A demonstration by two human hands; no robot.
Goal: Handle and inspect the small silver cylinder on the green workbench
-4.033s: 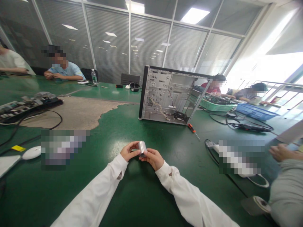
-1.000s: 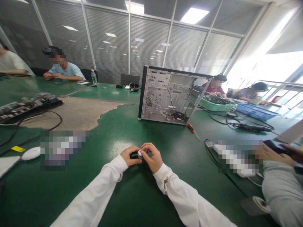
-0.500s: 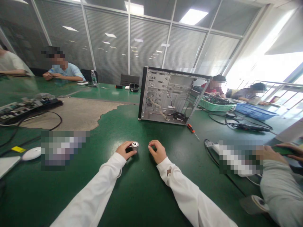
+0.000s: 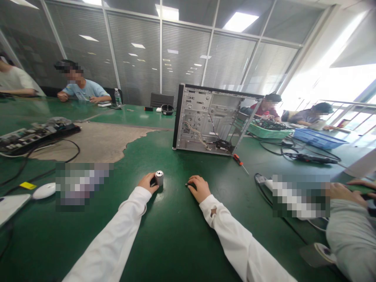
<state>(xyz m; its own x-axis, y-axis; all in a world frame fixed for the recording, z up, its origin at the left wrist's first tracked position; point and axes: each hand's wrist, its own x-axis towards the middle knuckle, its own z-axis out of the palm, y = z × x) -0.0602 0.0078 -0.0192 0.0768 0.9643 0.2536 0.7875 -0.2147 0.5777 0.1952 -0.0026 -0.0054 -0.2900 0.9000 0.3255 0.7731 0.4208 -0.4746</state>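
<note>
A small silver cylinder (image 4: 159, 178), its top end pierced by dark holes, is upright at the middle of the green table. My left hand (image 4: 147, 183) grips it from the left, thumb in front and fingers behind. To the right, apart from the cylinder, my right hand (image 4: 200, 188) rests low over the table. Its thumb and index finger pinch a tiny dark piece (image 4: 186, 184), too small to name.
An opened computer case (image 4: 210, 117) stands ahead, a screwdriver (image 4: 239, 160) by its right corner. Green (image 4: 270, 131) and blue baskets (image 4: 319, 138) lie farther right. A white mouse (image 4: 44, 190) is at left. A co-worker's grey sleeve (image 4: 348, 231) reaches in at right.
My left hand and the silver cylinder have shifted left, and the cylinder now looks more upright. My right hand has moved slightly right; a tiny dark piece now shows at its fingertips.
</note>
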